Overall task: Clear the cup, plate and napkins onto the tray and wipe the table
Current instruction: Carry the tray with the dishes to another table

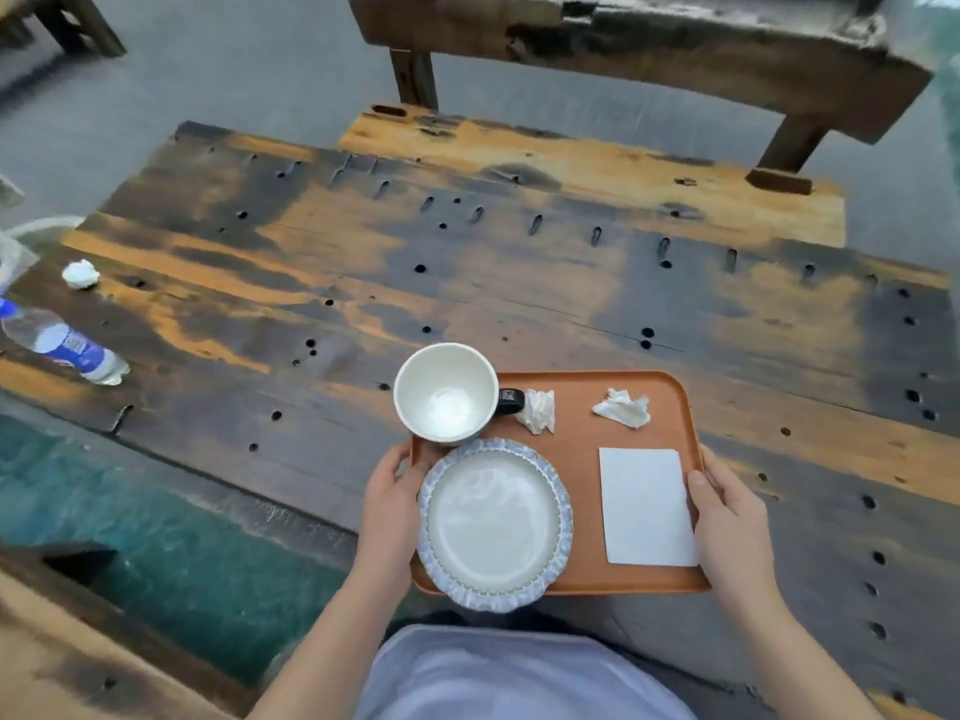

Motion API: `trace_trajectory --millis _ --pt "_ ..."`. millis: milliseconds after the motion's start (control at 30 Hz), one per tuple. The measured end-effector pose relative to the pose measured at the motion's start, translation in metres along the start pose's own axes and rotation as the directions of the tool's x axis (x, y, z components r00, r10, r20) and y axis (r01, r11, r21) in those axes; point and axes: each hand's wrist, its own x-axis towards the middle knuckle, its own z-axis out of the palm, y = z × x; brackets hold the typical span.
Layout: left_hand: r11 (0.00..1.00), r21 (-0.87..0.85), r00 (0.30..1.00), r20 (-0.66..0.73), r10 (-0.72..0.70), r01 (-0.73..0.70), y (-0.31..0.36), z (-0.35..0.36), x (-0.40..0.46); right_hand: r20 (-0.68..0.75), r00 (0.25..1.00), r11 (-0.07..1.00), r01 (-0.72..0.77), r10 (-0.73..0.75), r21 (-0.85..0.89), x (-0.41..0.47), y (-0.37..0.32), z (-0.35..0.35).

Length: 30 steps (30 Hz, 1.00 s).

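Tray (579, 402) long axis left-right; cup (445, 391) handle points right; both hands (392, 491) (730, 517) grip tray ends.

a single head-worn wide-angle view looked steeply down and forward, close over the tray (582, 439), with the wooden table (467, 283) stretching away beyond.

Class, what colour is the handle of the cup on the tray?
Black, on a cream-white cup; the handle shows best in the head view.

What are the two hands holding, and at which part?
The tray: the left hand grips its left edge, the right hand its right edge.
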Motion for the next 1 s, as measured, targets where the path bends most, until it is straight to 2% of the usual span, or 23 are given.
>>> trace_trajectory --millis 233,400,633,800,1000 --pt "0.997 0.071 0.997 0.078 0.008 -0.014 0.024 0.013 0.034 -0.143 0.987 0.997 -0.068 0.073 0.043 0.001 -0.001 0.008" --pt "0.986 0.167 0.984 0.172 -0.047 0.018 0.035 -0.007 0.071 -0.220 0.961 0.985 -0.148 0.165 0.092 -0.016 -0.002 0.041" --pt "0.967 0.254 0.959 0.265 -0.098 0.029 0.064 -0.067 0.142 -0.326 0.920 0.976 -0.204 0.218 0.079 -0.027 -0.019 0.131" --pt "0.951 0.309 0.934 0.339 -0.112 0.002 0.093 -0.114 0.192 -0.373 0.892 0.966 -0.222 0.256 0.132 -0.039 -0.028 0.202" --pt "0.941 0.337 0.918 0.359 -0.169 0.042 0.104 -0.142 0.227 -0.396 0.882 0.966 -0.220 0.258 0.139 -0.047 -0.025 0.250"
